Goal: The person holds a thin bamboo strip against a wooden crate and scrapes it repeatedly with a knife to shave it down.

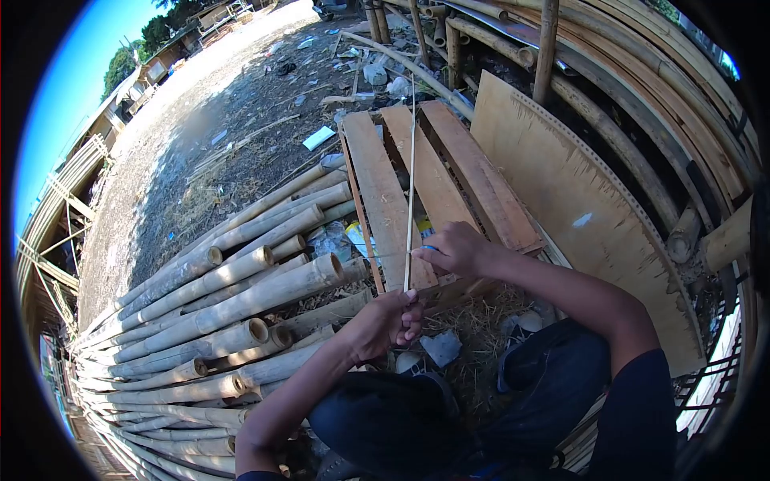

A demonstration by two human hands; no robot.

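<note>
A long thin bamboo strip (411,176) runs away from me over a low bench of wooden planks (373,172). Its near end is pinched between the thumb and fingers of my left hand (389,325), just in front of the bench. My right hand (455,255) is closed around a knife, at the right side of the strip. Only a bit of blue shows at the grip, and the thin blade (377,256) points left across the strip. The rest of the handle is hidden in my fingers.
Cut bamboo poles (265,293) lie stacked on the left, their open ends towards the bench. A plywood sheet (577,216) leans at the right, beside a rack of long poles and boards (642,80). Litter (374,74) is scattered on the dirt ground beyond.
</note>
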